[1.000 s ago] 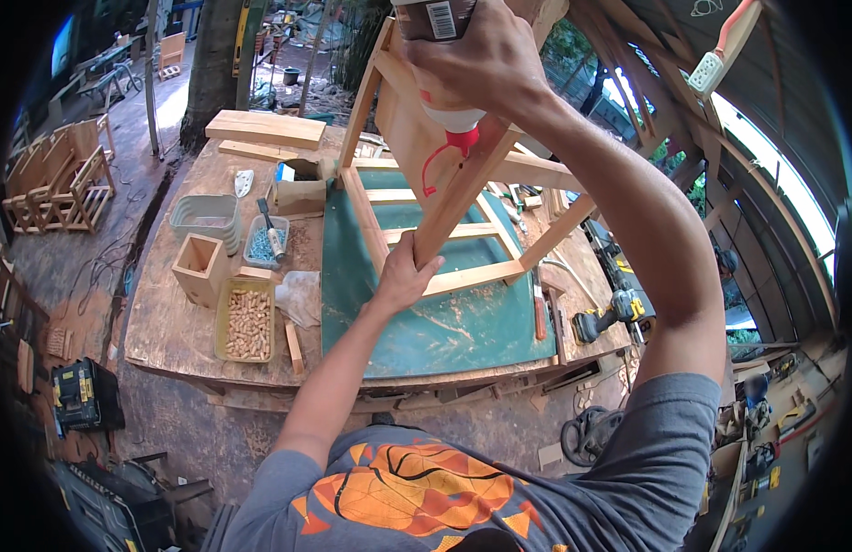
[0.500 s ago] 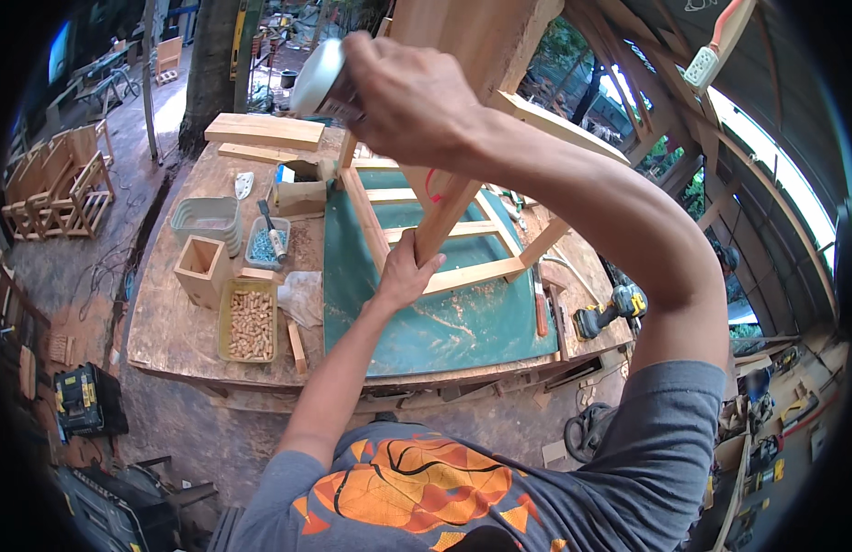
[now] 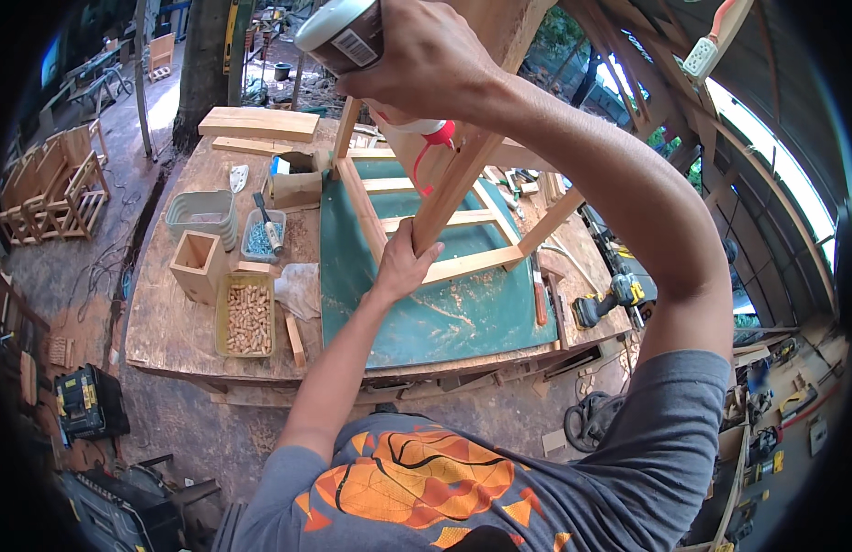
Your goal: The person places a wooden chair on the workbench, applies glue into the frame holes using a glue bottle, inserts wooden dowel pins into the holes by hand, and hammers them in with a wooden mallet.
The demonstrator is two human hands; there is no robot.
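In my right hand [image 3: 428,63], raised high over the table, is a glue bottle [image 3: 350,39] with a white body and a dark label. It is tipped so that its red nozzle [image 3: 437,136] points down toward a wooden bar, and a red cap dangles from it. My left hand [image 3: 407,269] wraps round the lower end of that wooden bar [image 3: 455,190], which slants up and away. Below lies a slatted wooden frame [image 3: 474,267] on a green mat [image 3: 426,336]. Whether the nozzle tip touches the bar, I cannot tell.
Left on the workbench [image 3: 164,322] stand a tub of wooden dowels [image 3: 249,317], a wooden box [image 3: 198,265], a container of blue screws [image 3: 260,237] and a grey bin [image 3: 203,216]. A cordless drill [image 3: 610,302] lies at the right edge. Toolboxes [image 3: 87,403] sit on the floor.
My right hand has turned the glue bottle and shifted it slightly up and right, bringing its red nozzle into view near the bar. My left hand keeps its grip on the bar.
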